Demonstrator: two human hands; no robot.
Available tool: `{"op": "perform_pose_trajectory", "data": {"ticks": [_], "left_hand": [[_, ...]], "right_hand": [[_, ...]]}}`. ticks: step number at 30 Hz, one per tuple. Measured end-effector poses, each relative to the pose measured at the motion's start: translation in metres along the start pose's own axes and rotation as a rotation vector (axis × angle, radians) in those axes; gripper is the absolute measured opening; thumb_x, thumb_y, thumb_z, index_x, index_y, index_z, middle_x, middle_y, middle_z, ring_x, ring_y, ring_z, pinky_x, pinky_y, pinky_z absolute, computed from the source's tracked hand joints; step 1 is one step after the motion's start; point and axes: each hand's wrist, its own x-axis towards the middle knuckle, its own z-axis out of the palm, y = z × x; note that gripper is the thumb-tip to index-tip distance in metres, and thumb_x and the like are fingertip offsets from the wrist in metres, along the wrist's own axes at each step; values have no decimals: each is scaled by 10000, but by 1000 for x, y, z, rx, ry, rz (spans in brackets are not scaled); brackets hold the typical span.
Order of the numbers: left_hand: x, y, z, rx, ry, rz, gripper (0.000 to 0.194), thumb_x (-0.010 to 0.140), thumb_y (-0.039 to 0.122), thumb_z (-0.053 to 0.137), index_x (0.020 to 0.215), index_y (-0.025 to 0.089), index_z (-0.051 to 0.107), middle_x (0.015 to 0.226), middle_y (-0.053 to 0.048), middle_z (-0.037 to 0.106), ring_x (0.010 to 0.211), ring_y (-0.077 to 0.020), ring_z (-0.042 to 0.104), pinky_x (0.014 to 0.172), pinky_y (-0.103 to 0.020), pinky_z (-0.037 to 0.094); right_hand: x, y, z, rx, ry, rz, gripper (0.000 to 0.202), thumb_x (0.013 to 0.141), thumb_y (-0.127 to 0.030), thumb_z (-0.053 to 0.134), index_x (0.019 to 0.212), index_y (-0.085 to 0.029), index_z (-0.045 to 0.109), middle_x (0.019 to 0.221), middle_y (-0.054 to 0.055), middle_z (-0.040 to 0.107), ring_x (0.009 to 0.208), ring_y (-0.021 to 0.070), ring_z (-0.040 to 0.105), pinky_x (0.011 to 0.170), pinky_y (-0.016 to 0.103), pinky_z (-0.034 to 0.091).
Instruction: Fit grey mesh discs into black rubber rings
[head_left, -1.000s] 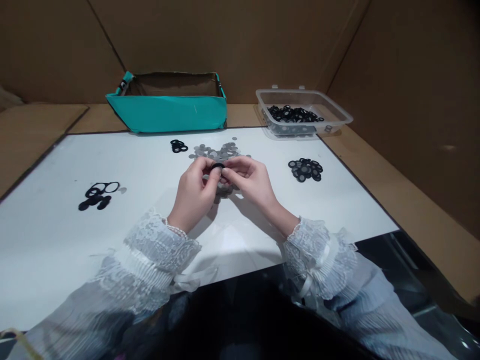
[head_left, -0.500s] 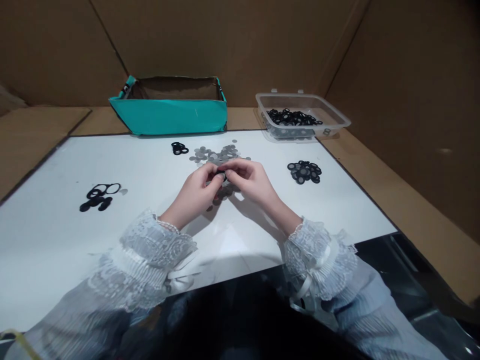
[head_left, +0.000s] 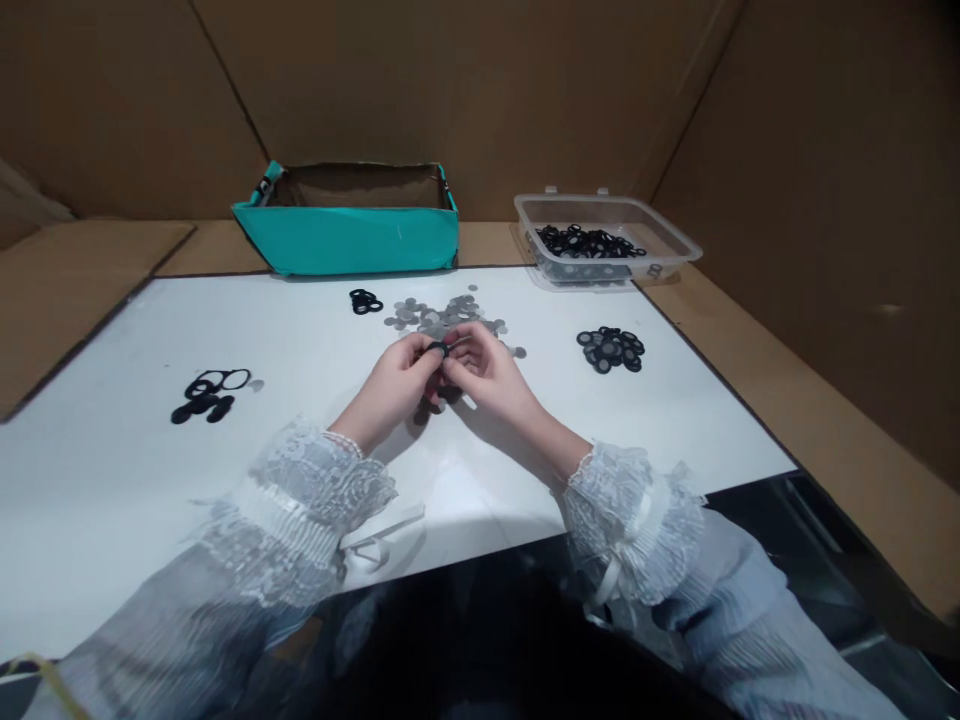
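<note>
Over the middle of the white board, my left hand (head_left: 399,382) pinches a small black ring (head_left: 438,347) between thumb and forefinger. My right hand (head_left: 496,382) meets it from the other side, thumb and curled fingers closed at the ring's edge; part of the ring is hidden by the fingertips. Just behind the hands lies a loose spread of flat grey discs (head_left: 454,314). More discs show underneath the hands, partly covered and in shadow.
Black rings (head_left: 365,301) lie behind left, with a looser group of black pieces (head_left: 202,396) further left. On the right is a pile of black rings with grey centres (head_left: 611,349). A teal box (head_left: 349,240) and a clear plastic tub (head_left: 679,240) stand at the back.
The right fingers have shifted and curled at the ring, and more of the ring now shows at the left fingertips. The whole view has moved slightly.
</note>
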Motion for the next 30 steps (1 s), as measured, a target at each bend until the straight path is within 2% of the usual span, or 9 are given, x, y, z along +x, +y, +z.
{"op": "perform_pose_trajectory", "data": {"ticks": [6,10,12,15,21,25,30], "left_hand": [[0,0,-1,56,-145,-87,41,856,224,490,846,186,502,645,13,559,461,-106,549,371,-182,378],[3,-5,-1,21,-15,-38,85,859,241,474,787,199,458,615,23,534,428,-109,533,336,-188,348],[3,-6,-1,31,-39,-25,75,853,238,481,790,202,461,612,21,533,436,-112,531,336,-189,351],[0,-4,0,63,-150,-16,22,837,218,503,836,196,505,628,9,553,459,-109,533,364,-190,383],[-1,-4,2,35,-41,31,49,848,228,482,811,197,471,591,31,515,446,-104,516,361,-182,366],[1,-6,0,99,-166,30,37,841,227,499,826,194,494,608,19,533,470,-115,526,389,-202,386],[1,-6,-2,107,-33,76,96,872,264,454,788,219,448,535,47,466,429,-123,485,383,-216,371]], "right_hand": [[4,-2,-10,-17,-104,125,135,730,-126,545,837,-181,607,650,-18,596,589,117,586,566,253,509],[4,-2,-7,40,-40,89,183,716,-126,564,887,-189,583,643,-38,590,595,116,602,579,248,502],[3,0,-6,57,-38,91,180,702,-115,552,862,-184,598,629,-37,597,589,117,605,572,242,498],[3,0,-7,37,-45,100,142,698,-127,537,796,-168,631,634,-17,624,565,117,593,552,244,491],[1,1,-7,-11,7,-26,180,699,-164,561,862,-165,636,672,-18,620,590,111,576,558,233,472],[3,2,-9,-43,-52,28,143,714,-180,539,789,-162,659,680,12,655,593,123,586,559,244,484],[4,3,-11,-36,-35,-33,222,696,-173,561,901,-169,648,667,-24,601,606,108,559,577,230,469]]}}
